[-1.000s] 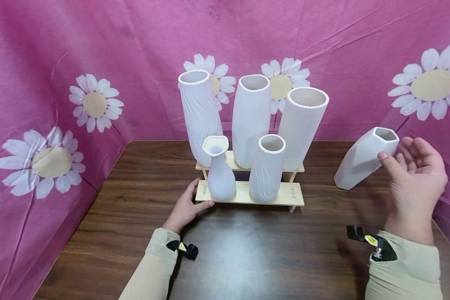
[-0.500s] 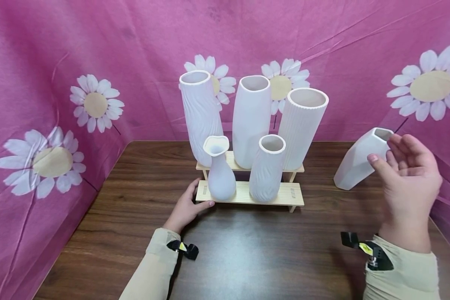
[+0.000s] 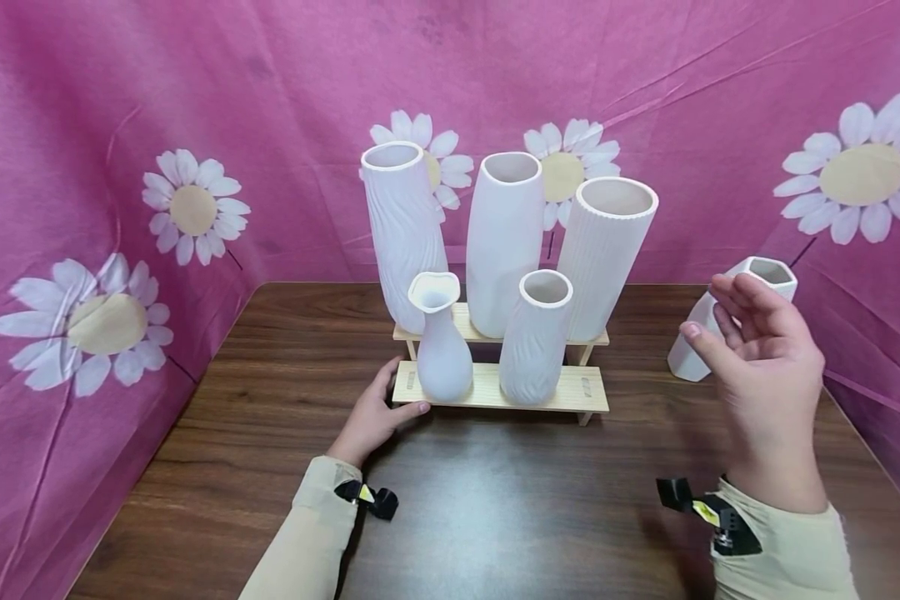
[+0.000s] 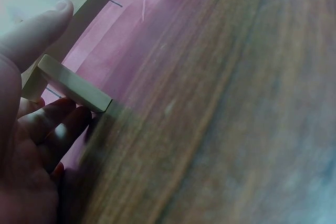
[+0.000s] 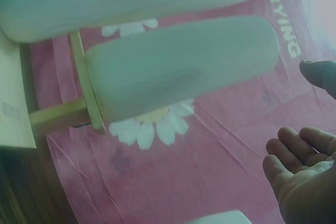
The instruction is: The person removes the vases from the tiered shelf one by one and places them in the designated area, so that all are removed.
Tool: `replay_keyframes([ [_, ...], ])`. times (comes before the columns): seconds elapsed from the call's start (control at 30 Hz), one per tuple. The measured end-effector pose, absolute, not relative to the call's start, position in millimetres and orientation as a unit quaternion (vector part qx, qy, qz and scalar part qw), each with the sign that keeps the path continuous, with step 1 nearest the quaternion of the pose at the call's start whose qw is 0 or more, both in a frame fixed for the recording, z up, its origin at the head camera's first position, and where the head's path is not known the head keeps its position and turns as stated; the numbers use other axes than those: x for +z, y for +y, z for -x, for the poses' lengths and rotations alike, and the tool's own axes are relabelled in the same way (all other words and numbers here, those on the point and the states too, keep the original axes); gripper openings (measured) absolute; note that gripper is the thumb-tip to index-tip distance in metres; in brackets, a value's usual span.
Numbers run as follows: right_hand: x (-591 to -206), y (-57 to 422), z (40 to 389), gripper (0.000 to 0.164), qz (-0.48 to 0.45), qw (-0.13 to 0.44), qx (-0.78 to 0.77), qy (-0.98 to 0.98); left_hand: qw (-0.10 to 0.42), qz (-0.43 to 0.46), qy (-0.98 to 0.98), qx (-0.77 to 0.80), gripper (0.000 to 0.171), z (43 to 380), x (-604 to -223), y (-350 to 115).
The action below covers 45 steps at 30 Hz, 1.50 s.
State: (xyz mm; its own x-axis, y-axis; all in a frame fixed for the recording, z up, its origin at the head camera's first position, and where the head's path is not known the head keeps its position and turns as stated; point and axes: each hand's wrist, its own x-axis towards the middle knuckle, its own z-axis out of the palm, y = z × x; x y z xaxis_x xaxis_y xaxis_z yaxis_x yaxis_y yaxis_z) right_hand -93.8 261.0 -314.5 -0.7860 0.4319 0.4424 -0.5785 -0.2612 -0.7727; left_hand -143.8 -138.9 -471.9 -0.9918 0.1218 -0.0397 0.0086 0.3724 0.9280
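My left hand (image 3: 367, 423) grips the left end of a two-step wooden stand (image 3: 486, 386); in the left wrist view its thumb and fingers lie around the stand's leg (image 4: 76, 86). On the lower step are a flared-neck white vase (image 3: 445, 358) and a short wavy vase (image 3: 534, 354). Behind them, the upper step bears a tall wavy vase (image 3: 403, 242), a smooth vase (image 3: 504, 250) and a ribbed vase (image 3: 606, 262). My right hand (image 3: 768, 375) is raised with loosely bent fingers, holding nothing. It partly hides a faceted white vase (image 3: 694, 333) on the table.
The dark wood-grain table (image 3: 270, 467) spreads in front of the stand. A pink cloth (image 3: 307, 100) printed with daisies hangs behind and at both sides.
My right hand has moved left and slightly toward me, away from the faceted vase's rim, and now passes in front of its body. My left hand and the stand have stayed put.
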Motion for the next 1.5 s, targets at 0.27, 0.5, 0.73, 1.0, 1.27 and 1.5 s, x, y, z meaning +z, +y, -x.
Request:
replay_keyframes([
  [0.27,-318.9,247.2,95.1,0.062,-0.030,0.280,0.771,-0.571,0.041,-0.042,0.818,0.572,0.096,143.3,-471.7,-138.2],
  [0.5,-325.1,238.2,97.7,0.062,-0.035,0.251,0.742,-0.620,0.042,-0.041,0.822,0.567,0.095,143.1,-470.9,-137.7],
  [0.73,-331.8,227.6,98.3,0.063,-0.075,0.236,0.717,-0.651,0.038,-0.046,0.823,0.565,0.094,144.3,-473.1,-138.8],
  [1.0,-340.8,216.9,99.5,0.064,-0.120,0.208,0.678,-0.695,0.036,-0.040,0.824,0.564,0.094,143.2,-472.6,-138.0],
  [1.27,-348.9,206.0,100.4,0.062,-0.121,0.188,0.635,-0.739,0.036,-0.038,0.827,0.560,0.095,143.6,-472.7,-137.8],
  [1.5,-358.1,197.5,102.5,0.062,-0.114,0.155,0.620,-0.761,0.037,-0.037,0.828,0.559,0.097,143.7,-473.4,-139.4],
])
